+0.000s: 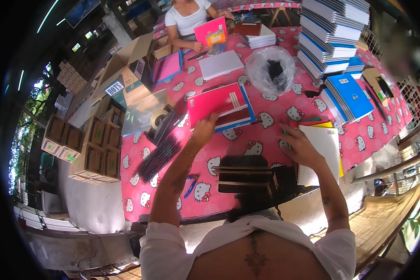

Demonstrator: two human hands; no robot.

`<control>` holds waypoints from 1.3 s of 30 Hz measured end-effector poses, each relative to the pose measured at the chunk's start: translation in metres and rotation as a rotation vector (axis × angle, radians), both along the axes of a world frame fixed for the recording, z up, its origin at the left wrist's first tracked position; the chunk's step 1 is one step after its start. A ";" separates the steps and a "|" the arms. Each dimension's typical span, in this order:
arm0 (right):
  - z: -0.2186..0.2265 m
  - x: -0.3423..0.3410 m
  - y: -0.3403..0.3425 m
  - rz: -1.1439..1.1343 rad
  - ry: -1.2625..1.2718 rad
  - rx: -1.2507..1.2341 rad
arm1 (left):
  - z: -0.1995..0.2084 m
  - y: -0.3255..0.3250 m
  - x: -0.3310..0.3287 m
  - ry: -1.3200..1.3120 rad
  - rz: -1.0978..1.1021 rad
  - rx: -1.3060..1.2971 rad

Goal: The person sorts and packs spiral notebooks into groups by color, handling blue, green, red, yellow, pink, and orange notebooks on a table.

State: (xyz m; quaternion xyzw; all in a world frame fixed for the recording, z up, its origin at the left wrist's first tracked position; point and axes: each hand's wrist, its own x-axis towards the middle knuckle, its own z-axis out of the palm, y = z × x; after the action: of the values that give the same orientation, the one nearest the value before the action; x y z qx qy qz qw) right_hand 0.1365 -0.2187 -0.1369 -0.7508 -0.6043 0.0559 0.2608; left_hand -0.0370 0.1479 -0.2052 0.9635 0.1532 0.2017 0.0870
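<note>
My left hand is closed at the near edge of a pink cover, its fingertips partly hidden. That cover lies on a blue-edged pile with a dark red cover showing below. My right hand rests at the upper left corner of a white spiral notebook, its fingers stretched out. Yellow, red and green edges stick out from under that notebook. Between my arms, near the table's front edge, stands a dark slotted block. Blue-handled pliers lie beside my left forearm.
Black binding wires and a tape dispenser lie at left, near cardboard boxes. A clear plastic bag sits behind. Tall notebook stacks and blue notebooks stand at right. Across the table, a person holds a pink cover.
</note>
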 end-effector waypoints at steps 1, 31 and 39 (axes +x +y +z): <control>-0.001 -0.004 0.015 0.028 0.089 0.036 | 0.006 0.003 -0.003 0.006 0.011 0.004; -0.109 -0.129 0.009 -0.233 1.024 0.500 | 0.094 -0.155 -0.130 -0.266 -0.323 0.373; -0.128 -0.152 0.036 -0.333 0.998 0.538 | -0.039 -0.164 -0.193 -0.664 0.072 -0.723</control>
State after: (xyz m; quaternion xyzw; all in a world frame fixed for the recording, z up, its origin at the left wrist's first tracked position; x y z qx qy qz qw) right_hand -0.0157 -0.1825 -0.2649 -0.6259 -0.2757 0.2054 0.7001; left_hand -0.2297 -0.0161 -0.2441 0.7492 0.2107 0.4346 0.4531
